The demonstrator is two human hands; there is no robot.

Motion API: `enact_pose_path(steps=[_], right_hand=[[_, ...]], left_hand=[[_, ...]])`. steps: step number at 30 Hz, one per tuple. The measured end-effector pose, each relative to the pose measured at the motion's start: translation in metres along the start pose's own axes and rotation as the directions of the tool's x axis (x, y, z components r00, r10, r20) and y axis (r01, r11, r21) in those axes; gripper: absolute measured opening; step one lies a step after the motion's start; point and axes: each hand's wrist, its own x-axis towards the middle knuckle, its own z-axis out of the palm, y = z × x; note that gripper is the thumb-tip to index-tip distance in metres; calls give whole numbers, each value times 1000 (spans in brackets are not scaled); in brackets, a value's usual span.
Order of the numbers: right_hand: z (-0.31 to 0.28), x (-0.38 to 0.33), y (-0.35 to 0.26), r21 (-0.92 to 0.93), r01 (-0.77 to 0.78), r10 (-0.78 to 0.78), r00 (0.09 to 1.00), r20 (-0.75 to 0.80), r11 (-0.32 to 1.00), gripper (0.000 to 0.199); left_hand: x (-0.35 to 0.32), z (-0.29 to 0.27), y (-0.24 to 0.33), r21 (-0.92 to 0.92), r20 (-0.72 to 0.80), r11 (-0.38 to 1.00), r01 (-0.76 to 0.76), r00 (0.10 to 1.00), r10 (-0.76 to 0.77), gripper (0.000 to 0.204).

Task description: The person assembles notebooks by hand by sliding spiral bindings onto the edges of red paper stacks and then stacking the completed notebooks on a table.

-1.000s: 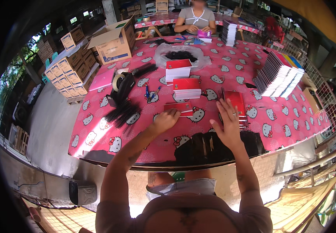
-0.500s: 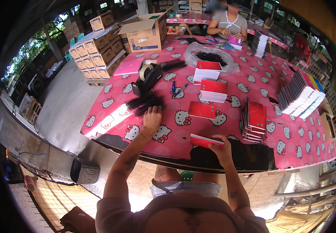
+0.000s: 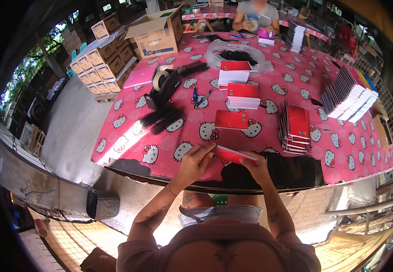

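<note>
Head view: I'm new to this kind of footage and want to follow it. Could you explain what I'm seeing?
There is no machine, just a person's bare hands. A fisheye camera worn on the head looks down, so straight edges bend. The right hand holds a red notebook; the left hand is at its left end, its grip unclear. On the pink patterned table lie more red notebooks, black coils, a tape dispenser and a tall notebook stack. Another person is across the table.

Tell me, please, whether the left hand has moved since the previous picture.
Yes: the left hand moved rightward and bodyward, away from the black coils.
</note>
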Motion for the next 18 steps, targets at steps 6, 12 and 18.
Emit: enact_pose_path(steps=[6, 12, 18], right_hand=[[-2, 3, -2, 15, -8, 7, 999, 34, 1000, 28], [-2, 1, 4, 27, -5, 5, 1000, 26, 1000, 27], [-5, 2, 4, 11, 22, -23, 998, 64, 1000, 27]], left_hand=[[3, 1, -9, 44, -61, 999, -15, 998, 18, 25], [7, 0, -8, 12, 32, 998, 63, 997, -63, 16], [20, 2, -15, 7, 81, 993, 121, 989, -122, 18]])
